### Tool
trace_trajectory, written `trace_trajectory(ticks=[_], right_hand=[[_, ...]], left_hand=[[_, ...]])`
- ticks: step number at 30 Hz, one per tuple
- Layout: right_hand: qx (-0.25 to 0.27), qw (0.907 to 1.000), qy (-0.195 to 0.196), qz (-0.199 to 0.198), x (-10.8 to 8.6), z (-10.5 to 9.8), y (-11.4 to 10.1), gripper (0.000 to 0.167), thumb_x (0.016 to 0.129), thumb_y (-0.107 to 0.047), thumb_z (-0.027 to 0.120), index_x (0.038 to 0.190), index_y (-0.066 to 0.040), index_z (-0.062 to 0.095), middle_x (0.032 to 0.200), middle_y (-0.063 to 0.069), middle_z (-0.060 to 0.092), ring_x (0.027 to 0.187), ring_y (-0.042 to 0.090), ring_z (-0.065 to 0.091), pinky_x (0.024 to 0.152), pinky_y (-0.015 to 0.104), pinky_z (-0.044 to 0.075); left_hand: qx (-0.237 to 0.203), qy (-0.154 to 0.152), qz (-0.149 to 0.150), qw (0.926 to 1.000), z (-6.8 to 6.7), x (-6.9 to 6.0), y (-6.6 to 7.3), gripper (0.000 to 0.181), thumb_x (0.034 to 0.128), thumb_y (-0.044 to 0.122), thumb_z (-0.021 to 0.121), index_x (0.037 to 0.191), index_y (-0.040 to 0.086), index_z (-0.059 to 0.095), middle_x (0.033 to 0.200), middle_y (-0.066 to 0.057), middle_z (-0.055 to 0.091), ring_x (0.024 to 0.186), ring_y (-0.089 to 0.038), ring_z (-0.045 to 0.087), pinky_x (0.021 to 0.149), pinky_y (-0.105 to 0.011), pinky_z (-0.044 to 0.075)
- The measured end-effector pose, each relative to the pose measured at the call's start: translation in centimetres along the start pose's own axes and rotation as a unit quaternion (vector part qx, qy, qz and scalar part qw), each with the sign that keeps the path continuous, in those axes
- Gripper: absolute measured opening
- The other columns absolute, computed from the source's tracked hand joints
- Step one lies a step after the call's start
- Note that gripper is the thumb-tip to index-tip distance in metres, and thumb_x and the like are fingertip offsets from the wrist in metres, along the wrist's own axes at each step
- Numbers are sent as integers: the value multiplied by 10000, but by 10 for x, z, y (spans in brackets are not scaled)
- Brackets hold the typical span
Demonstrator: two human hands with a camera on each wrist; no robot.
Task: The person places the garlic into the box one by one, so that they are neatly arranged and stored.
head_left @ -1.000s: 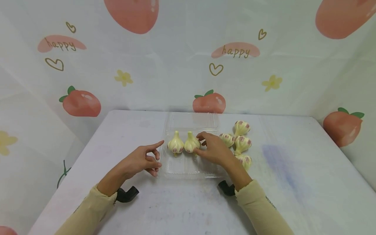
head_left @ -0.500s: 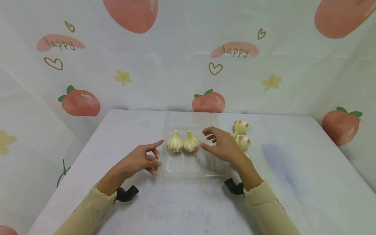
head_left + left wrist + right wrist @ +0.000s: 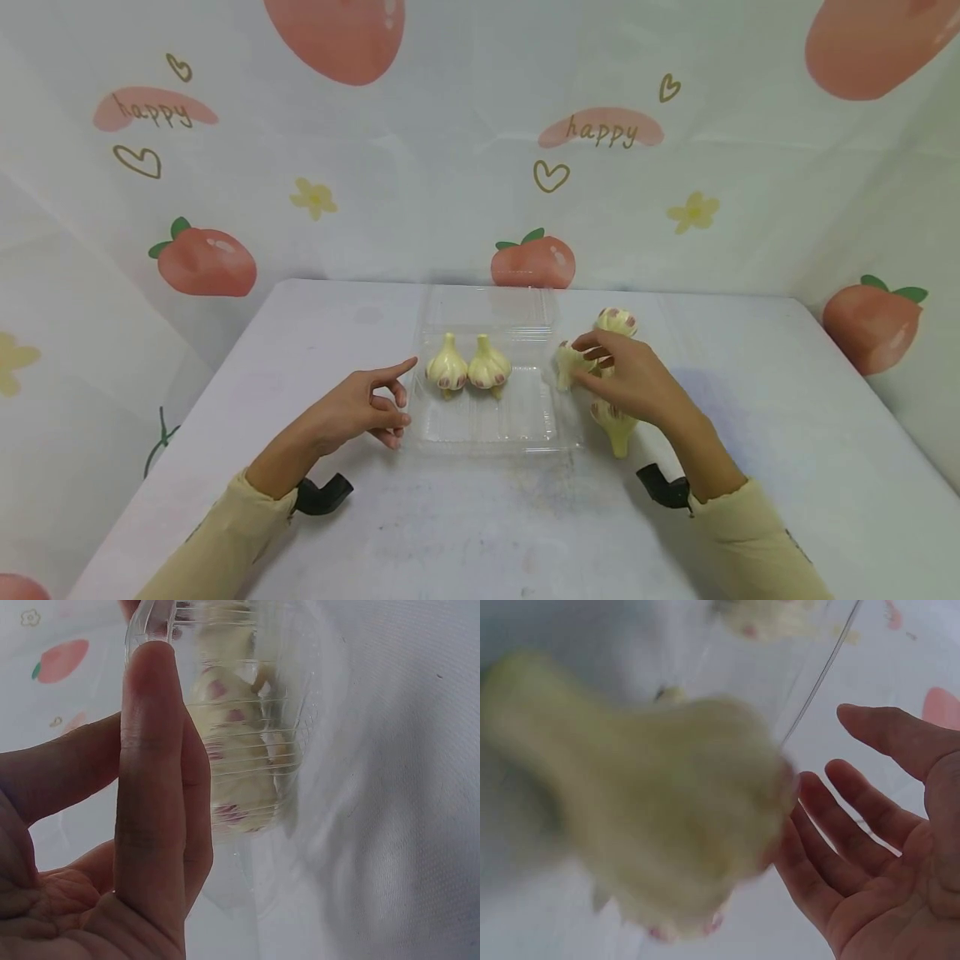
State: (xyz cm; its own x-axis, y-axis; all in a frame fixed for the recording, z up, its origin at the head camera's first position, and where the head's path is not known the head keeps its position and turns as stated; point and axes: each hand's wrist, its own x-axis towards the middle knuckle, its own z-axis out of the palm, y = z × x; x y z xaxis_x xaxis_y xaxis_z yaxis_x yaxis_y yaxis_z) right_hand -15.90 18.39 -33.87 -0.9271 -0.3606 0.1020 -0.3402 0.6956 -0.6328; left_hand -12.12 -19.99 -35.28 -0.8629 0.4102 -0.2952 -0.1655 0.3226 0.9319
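We see the left hand (image 3: 352,414) at the left side of the clear box (image 3: 517,425), its forearm slanting in from the lower left. Its index finger reaches out almost straight to the box's edge, while the thumb lies lower and apart from it and the other fingers bend loosely. From the left wrist we see its digits right by the ribbed plastic wall; we cannot tell how firmly they touch it, but the hand grips nothing that we can make out.

The right hand (image 3: 626,379) is over the loose garlic just right of the box, its forearm angled up from the lower right. Its thumb and fingers are parted, fingertips beside the nearest bulb (image 3: 567,360). From the right wrist we see the palm with thumb and fingers spread, a gap between them; a blurred bulb (image 3: 660,802) in front hides some fingertips, so we cannot tell whether they touch it.

In the box, two garlic bulbs (image 3: 489,368) sit side by side, necks pointing away from us, with the lid (image 3: 487,307) folded back behind them. Outside, we find the back bulb (image 3: 617,320) beyond the right hand and the front bulb (image 3: 617,429) below it, its neck towards us. The hand partly covers the pile. All this is on the white table (image 3: 450,533).
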Motion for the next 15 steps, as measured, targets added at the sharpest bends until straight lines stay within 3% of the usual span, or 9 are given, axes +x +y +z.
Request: trace_trajectory(ticks=[7, 15], right_hand=[[-381, 9992, -130, -50, -21, -8, 17, 417, 870, -267, 774, 1225, -101, 633, 1211, 86, 677, 1092, 305, 669, 891, 511, 573], [-727, 9970, -251, -93, -38, -5, 29, 508, 776, -311, 859, 1213, -156, 651, 1147, 40, 689, 1056, 273, 664, 822, 416, 563]], left_hand=[[2, -74, 82, 9999, 0, 0, 0, 866, 877, -46, 674, 1592, 76, 199, 991, -83, 432, 643, -138, 647, 665, -337, 637], [-3, -47, 59, 10000, 0, 1, -1, 865, 874, -43, 676, 1592, 92, 212, 999, -89, 434, 638, -141, 648, 664, -341, 638]])
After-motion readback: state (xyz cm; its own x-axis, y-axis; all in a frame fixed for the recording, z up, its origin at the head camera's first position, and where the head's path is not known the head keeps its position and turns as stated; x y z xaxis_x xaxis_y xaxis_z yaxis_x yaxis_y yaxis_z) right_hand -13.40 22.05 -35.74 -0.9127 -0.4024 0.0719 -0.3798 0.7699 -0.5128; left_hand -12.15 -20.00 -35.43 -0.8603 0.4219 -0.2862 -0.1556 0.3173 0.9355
